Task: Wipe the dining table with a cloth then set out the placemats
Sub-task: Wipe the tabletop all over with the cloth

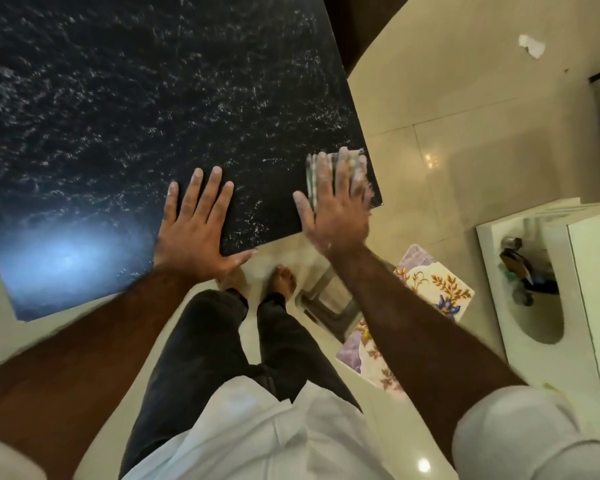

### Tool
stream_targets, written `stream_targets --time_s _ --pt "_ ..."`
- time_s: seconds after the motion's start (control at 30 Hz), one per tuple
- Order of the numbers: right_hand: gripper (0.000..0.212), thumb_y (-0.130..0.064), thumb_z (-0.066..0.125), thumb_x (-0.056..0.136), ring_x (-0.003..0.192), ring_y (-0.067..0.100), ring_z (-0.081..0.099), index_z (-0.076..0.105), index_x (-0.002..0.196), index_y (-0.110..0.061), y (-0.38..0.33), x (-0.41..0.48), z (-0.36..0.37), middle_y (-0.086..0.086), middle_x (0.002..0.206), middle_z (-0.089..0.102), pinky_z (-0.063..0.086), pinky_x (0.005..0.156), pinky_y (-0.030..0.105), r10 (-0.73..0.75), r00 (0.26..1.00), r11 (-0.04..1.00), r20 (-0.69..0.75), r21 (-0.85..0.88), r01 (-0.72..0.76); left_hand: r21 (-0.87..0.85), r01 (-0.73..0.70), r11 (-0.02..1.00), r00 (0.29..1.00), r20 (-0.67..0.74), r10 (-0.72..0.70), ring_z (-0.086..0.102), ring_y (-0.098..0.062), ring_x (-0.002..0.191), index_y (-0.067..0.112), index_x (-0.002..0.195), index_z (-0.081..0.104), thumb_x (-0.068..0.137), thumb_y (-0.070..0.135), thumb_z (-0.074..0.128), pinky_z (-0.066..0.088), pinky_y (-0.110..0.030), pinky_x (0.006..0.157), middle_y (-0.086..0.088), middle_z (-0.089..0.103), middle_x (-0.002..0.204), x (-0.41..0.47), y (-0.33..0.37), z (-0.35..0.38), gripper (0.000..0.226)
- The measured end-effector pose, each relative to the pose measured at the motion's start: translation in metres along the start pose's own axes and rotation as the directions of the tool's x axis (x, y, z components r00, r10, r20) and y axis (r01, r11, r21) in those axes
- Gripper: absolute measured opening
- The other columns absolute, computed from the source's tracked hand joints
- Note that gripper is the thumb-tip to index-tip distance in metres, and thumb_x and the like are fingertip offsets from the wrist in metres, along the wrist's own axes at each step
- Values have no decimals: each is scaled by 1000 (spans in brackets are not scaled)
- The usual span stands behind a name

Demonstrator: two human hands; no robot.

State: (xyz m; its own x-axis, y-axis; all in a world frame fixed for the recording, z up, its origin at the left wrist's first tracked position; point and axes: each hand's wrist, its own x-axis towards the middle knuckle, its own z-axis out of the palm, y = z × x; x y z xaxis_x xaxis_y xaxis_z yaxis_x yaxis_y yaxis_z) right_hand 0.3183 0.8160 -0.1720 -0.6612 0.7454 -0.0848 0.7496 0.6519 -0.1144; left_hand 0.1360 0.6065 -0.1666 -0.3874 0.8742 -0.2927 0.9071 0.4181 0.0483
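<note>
- Counter [136, 98]: black top with white flecks, filling the 9 to 12 o'clock part of the view. Its near corner points toward 3 o'clock.
- Cloth [355, 159]: pale and folded, lying flat on the counter at that near corner, close to both edges.
- Right hand [336, 209]: flat, palm down, fingers straight and slightly spread. The fingers press on top of the cloth, and nothing is curled round it. The cloth shows past the fingertips at 12 o'clock and beside the index finger at 10 o'clock. The hand is motion-blurred.
- Left hand [196, 230]: flat on bare counter, fingers straight and spread, with the heel at the counter's near edge and the thumb along it. It holds nothing.
- Relation: the cloth sits at 2 o'clock from the left hand, apart from it, with bare counter between the two hands.
- Placemats [433, 282]: floral-patterned, off the counter at 4 o'clock from the right hand and partly hidden by the right forearm. Their number and support cannot be determined.
- Stool [329, 303]: on the tiled floor [447, 133] beneath the right forearm, beside the placemats.
- Washbasin [534, 323]: white, with a tap [515, 258], at 3 o'clock.
</note>
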Motion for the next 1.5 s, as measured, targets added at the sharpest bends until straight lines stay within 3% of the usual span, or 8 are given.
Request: stream_targets --time_s 0.23,0.4,0.5,0.83,1.0,1.17,1.3,1.5 --pt "91 -75 31 110 171 45 9 18 178 -16 -8 -35 2 20 186 7 23 133 66 119 992 993 33 17 -119 -45 -5 999 999 -48 3 -7 -36 173 14 178 6 81 100 41 6 -68 136 -9 -12 186 0 -1 3 135" --pt "92 -76 36 108 172 41 -6 16 179 -21 -65 -62 7 14 187 -2 13 137 62 -125 984 988 128 103 112 -63 -13 998 997 -79 8 -6 -35 173 14 178 9 83 97 41 6 -68 136 -9 -8 187 -1 -2 6 130" --pt "88 -76 35 110 172 41 6 26 177 -20 -60 -41 9 15 186 12 19 135 60 -154 987 986 37 74 151 -48 -13 999 998 -69 10 -7 -35 173 14 178 7 84 98 40 6 -69 135 -9 -10 187 0 -1 7 131" --pt "93 -76 29 110 171 45 7 17 178 -13 0 -28 -1 20 185 8 24 133 65 103 994 995 29 -12 -103 -6 5 1000 999 -53 -5 -9 -35 172 13 178 4 81 100 43 5 -68 136 -10 -14 186 0 1 4 136" --pt "95 -76 34 108 172 43 -5 10 179 -18 -68 -68 6 15 187 -5 8 137 61 -159 978 987 134 58 152 -17 -15 1000 998 -67 14 -8 -36 172 12 178 4 86 93 45 6 -68 136 -11 -12 186 -1 -2 7 129" --pt "90 -77 32 110 172 43 8 22 178 -19 -76 -30 12 17 186 11 19 135 62 -311 949 950 50 28 310 -16 -32 999 995 -98 30 -5 -36 173 12 178 6 90 92 45 7 -68 135 -13 -7 187 -2 -4 10 125" --pt "88 -76 32 111 170 44 16 28 177 -17 -43 -3 9 18 184 20 25 133 62 -157 986 987 -62 -25 156 -42 -21 999 997 -71 18 -8 -34 173 10 177 2 85 100 38 6 -65 137 -13 -11 186 -4 -4 6 134" --pt "90 -75 29 111 171 45 11 22 178 -14 -60 -57 9 20 185 13 23 133 65 -89 996 996 -4 -21 88 -137 23 990 997 -74 -34 -13 -33 172 8 177 -1 77 105 42 3 -66 137 -13 -16 185 -25 -24 3 146"
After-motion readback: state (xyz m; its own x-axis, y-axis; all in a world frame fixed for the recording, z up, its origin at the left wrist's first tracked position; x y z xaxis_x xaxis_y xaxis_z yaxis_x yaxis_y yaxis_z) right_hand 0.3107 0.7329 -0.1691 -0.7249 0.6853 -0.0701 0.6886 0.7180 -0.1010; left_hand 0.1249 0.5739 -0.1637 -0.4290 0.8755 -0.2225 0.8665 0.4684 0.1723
